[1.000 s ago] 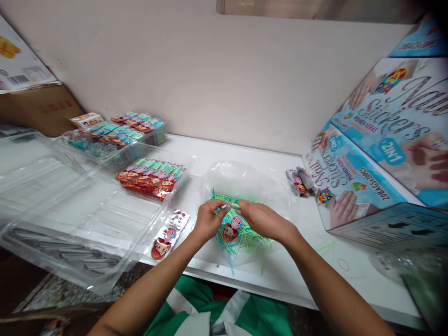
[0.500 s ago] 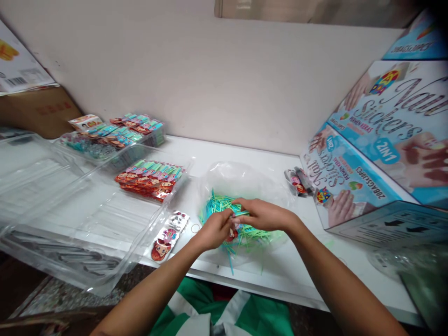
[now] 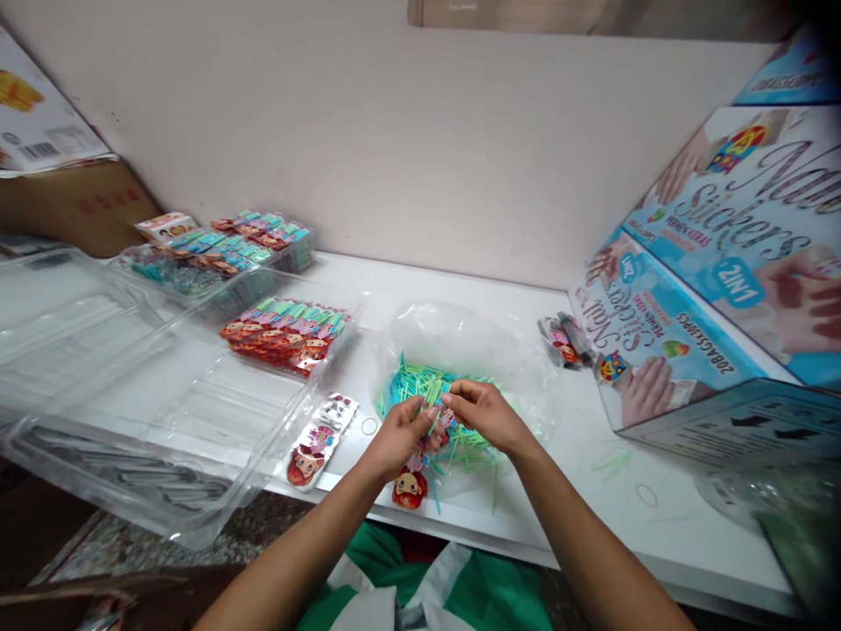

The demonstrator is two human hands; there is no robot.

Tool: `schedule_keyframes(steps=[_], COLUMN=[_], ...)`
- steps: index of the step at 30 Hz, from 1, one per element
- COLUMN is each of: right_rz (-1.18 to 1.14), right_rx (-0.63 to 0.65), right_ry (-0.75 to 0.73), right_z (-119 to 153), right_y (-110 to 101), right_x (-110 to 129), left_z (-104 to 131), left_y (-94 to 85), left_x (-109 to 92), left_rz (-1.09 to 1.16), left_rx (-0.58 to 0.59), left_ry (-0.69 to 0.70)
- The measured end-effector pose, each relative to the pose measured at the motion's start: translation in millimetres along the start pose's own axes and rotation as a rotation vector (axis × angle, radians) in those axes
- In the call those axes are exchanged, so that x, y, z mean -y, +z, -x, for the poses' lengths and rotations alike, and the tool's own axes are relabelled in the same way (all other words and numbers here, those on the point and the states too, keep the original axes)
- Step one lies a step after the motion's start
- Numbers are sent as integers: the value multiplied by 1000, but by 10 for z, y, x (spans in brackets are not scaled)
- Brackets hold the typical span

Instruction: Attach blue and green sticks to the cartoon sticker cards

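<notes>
In the head view, a plain pale wall (image 3: 420,158) rises behind a white desk (image 3: 407,276). The work looks partway along: filled packets (image 3: 289,333), with green sticks across their upper ends, lie overlapped in a row in the large clear tray (image 3: 216,394) on the left, while plenty of loose sticks (image 3: 420,377) remain.

The printed packets (image 3: 409,489) being handled are held over the near part of the desk, just in front of the wearer. The left hand (image 3: 398,438) is closed, pinching them between thumb and fingers, with one red-haired figure hanging below. The right hand (image 3: 490,416) is also pinched shut on them, near their green upper ends; exactly which piece it grips is too small to tell.

As for containers, an open clear plastic bag (image 3: 460,324) holds the green and blue loose sticks, some spilling over its near side. Behind the tray, a clear container (image 3: 299,258) carries more packets with sticks. A flat packet (image 3: 315,447) lies beside the tray, a rubber band (image 3: 369,427) just to its right. At the right, blue Nail Stickers boxes (image 3: 663,324) stand near a small dark bundle (image 3: 561,340).
</notes>
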State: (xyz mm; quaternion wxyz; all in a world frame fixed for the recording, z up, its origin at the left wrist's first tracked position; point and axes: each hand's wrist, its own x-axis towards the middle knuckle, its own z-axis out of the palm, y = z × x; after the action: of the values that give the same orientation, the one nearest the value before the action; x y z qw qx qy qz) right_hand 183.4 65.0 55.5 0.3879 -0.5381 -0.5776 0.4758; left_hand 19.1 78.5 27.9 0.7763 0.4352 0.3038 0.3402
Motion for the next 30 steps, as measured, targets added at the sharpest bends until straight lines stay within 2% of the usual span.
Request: schedule_keyframes(steps=[7,11,19,26,30], right_rz=[123,168,143,231,116], right_rx=[-133,-192,-167,-167,-152], right_ry=[-16,-6,-26,-31,-37], right_z=[48,64,62,111,131], right_y=[45,69,64,54,81], right_x=[-20,3,-24,59,96], left_z=[22,25,44,65,75], left_y=[64,62,57,61,58], left_x=[18,33,21,13,9], left_rz=[25,10,-8,9,5], left_rx=[-43,-24,37,44,76], left_ry=[-29,-11,-25,-44,-48])
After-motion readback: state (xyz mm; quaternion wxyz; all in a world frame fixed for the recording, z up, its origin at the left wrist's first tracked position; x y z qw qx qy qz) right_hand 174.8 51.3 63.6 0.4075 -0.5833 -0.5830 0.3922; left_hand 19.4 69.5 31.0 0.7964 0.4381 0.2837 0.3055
